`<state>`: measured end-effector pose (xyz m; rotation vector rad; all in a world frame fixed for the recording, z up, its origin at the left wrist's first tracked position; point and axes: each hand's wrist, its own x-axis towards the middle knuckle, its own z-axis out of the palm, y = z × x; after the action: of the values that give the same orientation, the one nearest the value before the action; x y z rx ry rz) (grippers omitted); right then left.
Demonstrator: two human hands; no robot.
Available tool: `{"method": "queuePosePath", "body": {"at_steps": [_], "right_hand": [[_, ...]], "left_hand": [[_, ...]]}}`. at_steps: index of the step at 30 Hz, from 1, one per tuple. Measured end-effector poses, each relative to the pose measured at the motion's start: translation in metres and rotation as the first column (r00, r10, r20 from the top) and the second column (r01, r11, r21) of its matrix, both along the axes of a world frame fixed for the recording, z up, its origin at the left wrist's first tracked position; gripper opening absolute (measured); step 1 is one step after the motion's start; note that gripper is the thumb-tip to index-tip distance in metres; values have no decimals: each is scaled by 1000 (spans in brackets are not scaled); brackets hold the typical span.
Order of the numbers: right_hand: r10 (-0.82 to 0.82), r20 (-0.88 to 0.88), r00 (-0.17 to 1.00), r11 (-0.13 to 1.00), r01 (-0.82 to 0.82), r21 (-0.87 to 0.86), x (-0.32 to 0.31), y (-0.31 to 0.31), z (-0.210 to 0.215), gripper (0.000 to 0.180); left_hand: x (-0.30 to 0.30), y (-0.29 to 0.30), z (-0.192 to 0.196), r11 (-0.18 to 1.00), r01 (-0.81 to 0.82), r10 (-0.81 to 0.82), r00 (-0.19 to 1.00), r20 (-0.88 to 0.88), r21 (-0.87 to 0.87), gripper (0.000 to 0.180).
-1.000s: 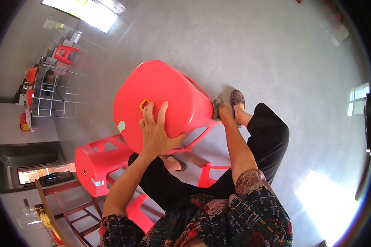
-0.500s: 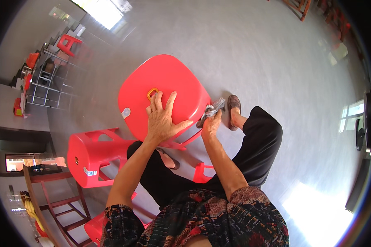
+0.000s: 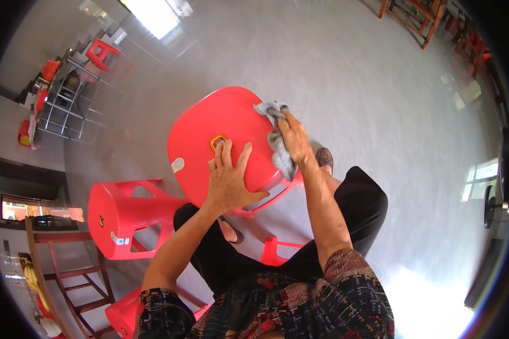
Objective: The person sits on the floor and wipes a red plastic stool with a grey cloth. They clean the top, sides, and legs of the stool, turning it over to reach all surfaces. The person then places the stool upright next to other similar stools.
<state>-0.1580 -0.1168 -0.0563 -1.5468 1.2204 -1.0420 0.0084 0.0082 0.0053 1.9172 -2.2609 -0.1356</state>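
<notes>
A red plastic stool (image 3: 234, 110) stands in front of me, its rounded square seat facing up. A yellow-rimmed badge or hole (image 3: 215, 137) marks the seat's middle, and a pale sticker (image 3: 177, 165) is by its left edge. My left hand (image 3: 228, 183) rests on the seat with fingers spread, the fingertips close to the yellow rim. A crumpled grey cloth (image 3: 281, 152) lies along the seat's right edge, partly draped over it. On top of that cloth my right hand (image 3: 295, 137) is closed, pressing it against the edge.
Another red stool (image 3: 110, 212) lies on its side at the left. More red plastic shows near my legs (image 3: 274, 251) and at the lower left. A wooden frame (image 3: 76, 277) stands at left, a metal rack (image 3: 68, 107) farther off. Wooden furniture (image 3: 415, 20) is at the far right.
My right hand has moved away from me along the stool's right edge, bringing the cloth up onto the rim, where it is more spread out. My left hand stays on the seat.
</notes>
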Motion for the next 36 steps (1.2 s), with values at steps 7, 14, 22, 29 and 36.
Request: {"method": "queuePosePath", "body": {"at_steps": [7, 14, 22, 29, 36], "right_hand": [[115, -61, 991, 989, -120, -85, -16, -40, -65, 43], [-428, 663, 614, 858, 46, 511, -8, 79, -24, 38], [-434, 524, 733, 873, 199, 445, 2, 176, -34, 46], [-309, 145, 940, 937, 274, 218, 8, 213, -21, 53], [-306, 93, 948, 936, 317, -155, -4, 129, -1, 50]], "left_hand": [[-2, -4, 1, 998, 69, -68, 996, -59, 15, 107], [37, 3, 30, 915, 353, -359, 933, -4, 194, 104], [36, 25, 45, 840, 416, -438, 899, -20, 349, 108], [-5, 45, -2, 975, 213, -217, 973, 79, 64, 102], [-7, 46, 0, 974, 209, -215, 974, 74, 86, 104]]}}
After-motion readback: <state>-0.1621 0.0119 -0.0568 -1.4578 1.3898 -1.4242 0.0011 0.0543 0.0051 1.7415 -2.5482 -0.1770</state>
